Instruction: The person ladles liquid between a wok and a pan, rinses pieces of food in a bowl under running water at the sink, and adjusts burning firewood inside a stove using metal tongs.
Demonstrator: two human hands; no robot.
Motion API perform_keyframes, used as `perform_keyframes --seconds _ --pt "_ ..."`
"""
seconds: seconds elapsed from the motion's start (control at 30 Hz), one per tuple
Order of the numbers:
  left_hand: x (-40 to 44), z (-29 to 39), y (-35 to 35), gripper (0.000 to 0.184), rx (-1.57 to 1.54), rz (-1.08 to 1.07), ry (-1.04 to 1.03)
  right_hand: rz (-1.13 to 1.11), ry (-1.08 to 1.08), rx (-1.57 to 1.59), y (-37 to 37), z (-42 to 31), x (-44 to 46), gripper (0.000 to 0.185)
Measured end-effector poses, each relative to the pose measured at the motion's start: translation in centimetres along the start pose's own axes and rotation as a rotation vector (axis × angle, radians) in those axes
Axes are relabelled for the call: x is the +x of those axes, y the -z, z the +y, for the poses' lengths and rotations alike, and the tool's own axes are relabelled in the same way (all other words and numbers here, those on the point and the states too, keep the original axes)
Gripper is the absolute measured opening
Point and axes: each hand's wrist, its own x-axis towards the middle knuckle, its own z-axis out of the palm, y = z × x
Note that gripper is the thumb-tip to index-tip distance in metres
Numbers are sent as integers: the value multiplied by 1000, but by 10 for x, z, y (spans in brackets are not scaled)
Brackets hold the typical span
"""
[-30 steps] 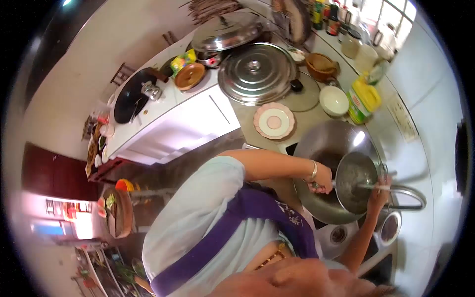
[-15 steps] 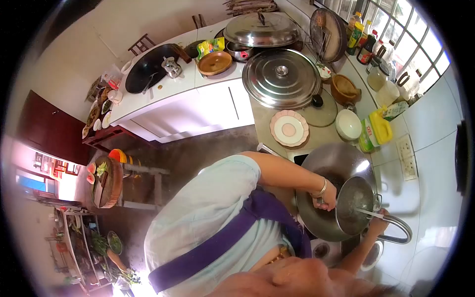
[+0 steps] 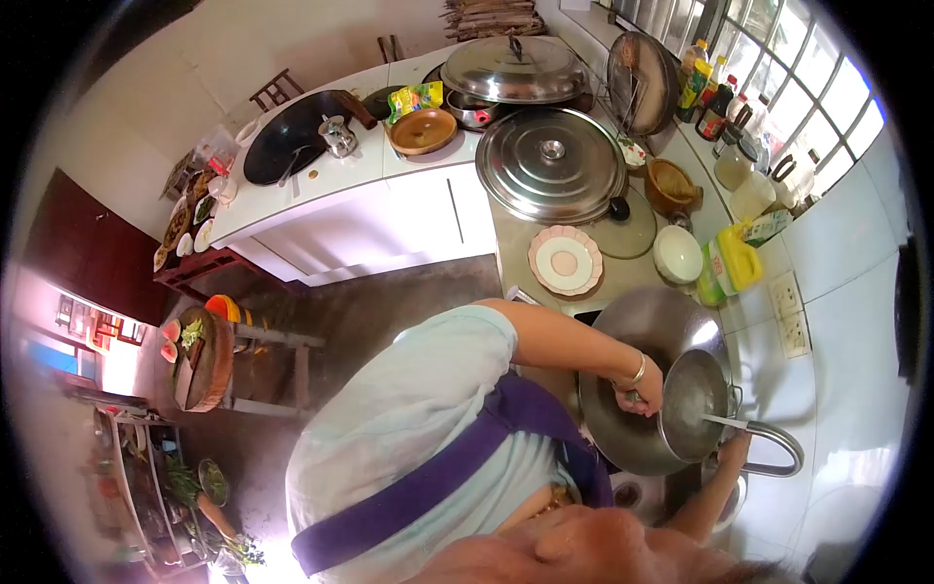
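My left hand [image 3: 640,391], with a bracelet at the wrist, is closed round a short handle. It touches the rim of a round metal dipper [image 3: 693,414], which is over the right part of a large dark wok [image 3: 623,336]. A white stream of water [image 3: 717,420] runs into the dipper from a curved chrome faucet [image 3: 790,450]. Below the spout, my right hand [image 3: 732,450] is bent round the faucet; most of its fingers are hidden. The dipper's handle is largely covered by my left fist.
Beyond the wok stand a white bowl [image 3: 678,255], a scalloped plate [image 3: 566,261] and a yellow-green jug [image 3: 730,263]. A large steel lid [image 3: 552,170] lies farther back. Bottles [image 3: 715,109] line the window. A round chopping block [image 3: 216,365] stands on a stool behind.
The view has shifted slightly. Both hands keep their places at the dipper and the faucet, and the water still runs.
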Motion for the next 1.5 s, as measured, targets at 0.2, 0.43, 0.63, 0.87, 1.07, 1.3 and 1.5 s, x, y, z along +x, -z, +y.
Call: perform_keyframes --seconds 0.2,0.43,0.63,0.87,1.07,1.3,1.5 --pt "6 -1 8 17 -31 -42 -7 -264 -126 -530 1 -4 -2 47" --pt "-85 -19 38 19 -171 -36 -138 -392 -307 -552 13 -9 1 45" --pt "-218 -98 93 21 -244 182 -359 -194 -192 -237 30 -58 28 46" --pt "-425 -226 124 15 -486 735 -364 283 228 -20 104 -267 22 39" --pt "-577 -360 167 13 -761 1133 -403 333 494 257 123 -473 -13 35" --pt "-746 -458 231 19 -692 1632 -149 177 758 333 124 -676 -68 29" --pt "-820 -496 317 11 -782 1918 -44 -244 1164 588 106 -838 -100 29"
